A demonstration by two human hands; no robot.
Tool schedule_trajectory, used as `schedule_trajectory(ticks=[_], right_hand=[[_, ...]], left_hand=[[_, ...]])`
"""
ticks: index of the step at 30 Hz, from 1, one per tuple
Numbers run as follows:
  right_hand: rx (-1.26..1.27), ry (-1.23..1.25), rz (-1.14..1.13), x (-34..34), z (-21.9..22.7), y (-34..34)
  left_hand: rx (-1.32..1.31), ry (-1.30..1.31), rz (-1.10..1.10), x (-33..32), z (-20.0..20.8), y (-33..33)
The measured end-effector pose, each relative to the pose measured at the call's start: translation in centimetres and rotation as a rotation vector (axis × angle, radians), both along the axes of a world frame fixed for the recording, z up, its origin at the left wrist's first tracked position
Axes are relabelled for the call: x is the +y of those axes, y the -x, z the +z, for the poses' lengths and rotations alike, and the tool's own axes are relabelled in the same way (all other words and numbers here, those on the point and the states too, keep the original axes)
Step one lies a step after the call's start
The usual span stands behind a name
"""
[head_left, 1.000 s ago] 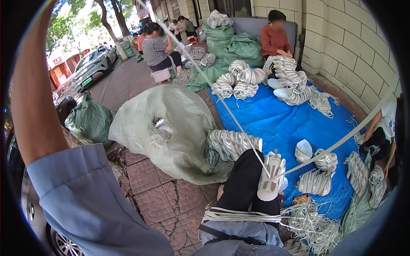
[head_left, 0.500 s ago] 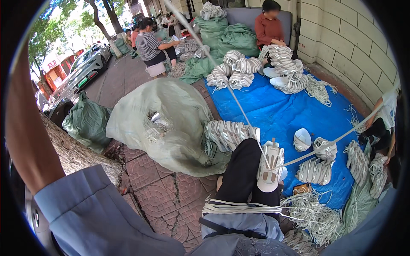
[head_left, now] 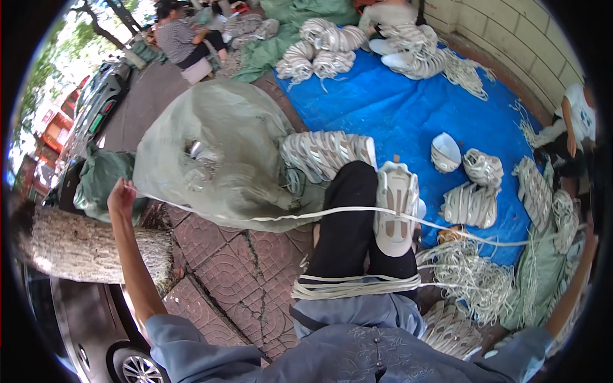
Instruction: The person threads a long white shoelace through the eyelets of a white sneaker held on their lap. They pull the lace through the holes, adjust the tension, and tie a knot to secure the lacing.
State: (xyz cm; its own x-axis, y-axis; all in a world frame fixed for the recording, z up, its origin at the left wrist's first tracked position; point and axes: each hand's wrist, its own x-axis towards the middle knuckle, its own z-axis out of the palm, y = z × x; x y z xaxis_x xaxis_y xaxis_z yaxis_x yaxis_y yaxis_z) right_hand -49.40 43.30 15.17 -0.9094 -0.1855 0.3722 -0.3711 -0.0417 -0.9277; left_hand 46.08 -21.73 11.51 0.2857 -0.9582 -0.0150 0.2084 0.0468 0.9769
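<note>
My left hand (head_left: 121, 196) is stretched far out to the left, fingers pinched on one end of a long white shoelace (head_left: 300, 215). The lace sags across my knees and over a white and beige shoe upper (head_left: 397, 214) to the right rim. There my right hand (head_left: 591, 228) shows dimly. Its fingers are hard to see, but the raised lace runs up to it. The upper lies on my right thigh, toe toward me. Several more laces (head_left: 357, 288) lie across my lap. A tangled pile of laces (head_left: 469, 274) sits to its right.
A blue tarp (head_left: 383, 121) carries bundled uppers (head_left: 469, 204) and a single upper (head_left: 446, 153). A large pale sack (head_left: 217, 134) stands left, beside a row of nested uppers (head_left: 329, 155). A tree trunk (head_left: 96, 246) and a car (head_left: 96, 332) are further left. Other people (head_left: 182, 41) sit nearby.
My left hand has come down into view at the left, and my right forearm shows at the right. The lace, earlier pulled up in a V from the upper, now sags crosswise. The view has tilted downward.
</note>
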Motion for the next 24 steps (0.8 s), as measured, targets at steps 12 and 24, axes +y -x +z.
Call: schedule_trajectory(ticks=[12,24], right_hand=[[-0.569,-0.593,1.012,-27.9,-16.1,-27.3],[-0.616,-0.473,1.069,-31.2,-20.1,-28.7]], left_hand=[[0.026,-0.544,-1.035,20.5,-13.3,37.0],[-1.175,0.800,-1.168,23.4,-15.4,47.8]])
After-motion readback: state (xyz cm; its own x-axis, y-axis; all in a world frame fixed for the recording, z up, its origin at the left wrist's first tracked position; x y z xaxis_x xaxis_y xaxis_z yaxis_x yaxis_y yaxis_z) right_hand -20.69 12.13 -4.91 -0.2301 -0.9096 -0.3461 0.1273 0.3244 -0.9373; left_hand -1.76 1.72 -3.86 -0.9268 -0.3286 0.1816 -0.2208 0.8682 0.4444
